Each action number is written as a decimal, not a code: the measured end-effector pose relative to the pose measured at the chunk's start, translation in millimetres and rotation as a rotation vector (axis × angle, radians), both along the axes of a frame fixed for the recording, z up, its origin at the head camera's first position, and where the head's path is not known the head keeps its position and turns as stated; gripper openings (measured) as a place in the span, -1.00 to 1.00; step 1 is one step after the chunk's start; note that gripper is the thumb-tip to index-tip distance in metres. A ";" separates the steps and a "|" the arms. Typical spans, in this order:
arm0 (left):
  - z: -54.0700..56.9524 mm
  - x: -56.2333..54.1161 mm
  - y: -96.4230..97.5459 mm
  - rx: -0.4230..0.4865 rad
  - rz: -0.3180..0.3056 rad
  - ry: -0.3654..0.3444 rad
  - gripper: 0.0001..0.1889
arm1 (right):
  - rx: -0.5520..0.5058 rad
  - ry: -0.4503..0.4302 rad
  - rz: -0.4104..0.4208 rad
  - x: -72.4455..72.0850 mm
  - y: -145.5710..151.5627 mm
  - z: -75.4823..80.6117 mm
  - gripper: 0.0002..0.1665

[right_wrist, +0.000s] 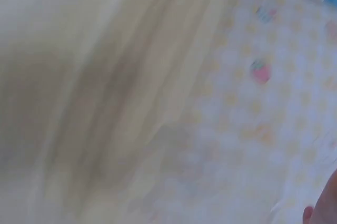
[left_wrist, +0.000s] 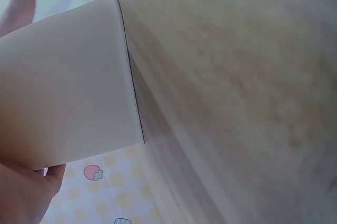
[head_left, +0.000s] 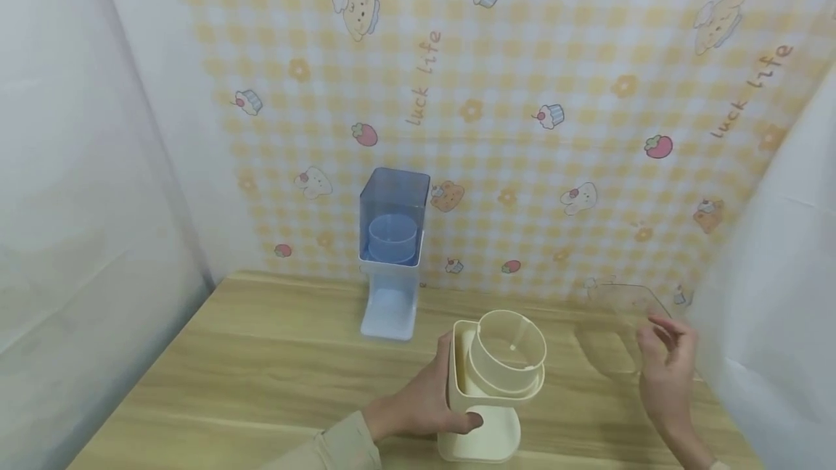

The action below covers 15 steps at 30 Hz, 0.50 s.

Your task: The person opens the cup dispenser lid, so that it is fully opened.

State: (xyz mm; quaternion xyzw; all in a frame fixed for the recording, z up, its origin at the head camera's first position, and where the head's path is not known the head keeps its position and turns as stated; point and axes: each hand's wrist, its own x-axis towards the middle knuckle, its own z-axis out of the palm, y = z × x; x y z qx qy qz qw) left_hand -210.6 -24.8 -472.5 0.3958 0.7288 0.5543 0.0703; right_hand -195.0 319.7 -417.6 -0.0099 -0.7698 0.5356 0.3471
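My left hand [head_left: 424,397] grips the body of a cream-coloured dispenser [head_left: 462,401] from its left side, thumb across the front. A round, clear-walled cup [head_left: 508,354] sits in the dispenser's open top, above its flat base plate [head_left: 486,437]. In the left wrist view the dispenser's smooth wall [left_wrist: 63,87] fills the left side, with my left hand [left_wrist: 26,195] below it. Off to the right, my right hand [head_left: 669,368] pinches the edge of a see-through plastic cover [head_left: 617,310]. Only a sliver of that hand [right_wrist: 324,205] shows in the right wrist view.
Behind the cream dispenser, a second dispenser with a smoky-blue cover [head_left: 395,198] and pale base stands on the wooden table [head_left: 274,361]. A yellow checked backdrop [head_left: 496,165] rises along the table's back edge. White sheets hang at the left [head_left: 85,165] and right [head_left: 777,260].
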 end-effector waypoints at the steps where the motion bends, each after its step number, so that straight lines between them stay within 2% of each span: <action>1: 0.1 0.4 -1.2 0.009 -0.011 -0.018 0.19 | 0.002 0.050 0.074 -0.8 -10.0 2.4 -0.66; 4: 0.3 4.1 -5.6 0.041 -0.035 -0.042 0.25 | 0.020 0.095 0.287 -4.0 -35.9 4.8 -0.64; 7: 3.3 16.4 -12.5 0.047 0.019 -0.038 0.25 | 0.045 0.041 0.451 -8.6 -55.9 4.0 -0.58; 9: 9.0 30.8 -16.1 0.061 0.099 -0.045 0.10 | 0.050 0.030 0.565 -13.9 -65.3 3.4 -0.51; 11: 17.3 48.1 -17.4 0.105 0.198 -0.076 -0.10 | 0.036 0.054 0.690 -20.6 -73.0 4.8 -0.43; 14: 28.8 73.2 -14.3 0.255 0.281 -0.179 -0.31 | -0.032 0.077 0.897 -31.2 -82.8 8.7 -0.34; 15: 29.2 80.4 -12.8 0.298 0.291 -0.183 -0.32 | -0.057 0.059 0.956 -34.0 -86.0 10.5 -0.32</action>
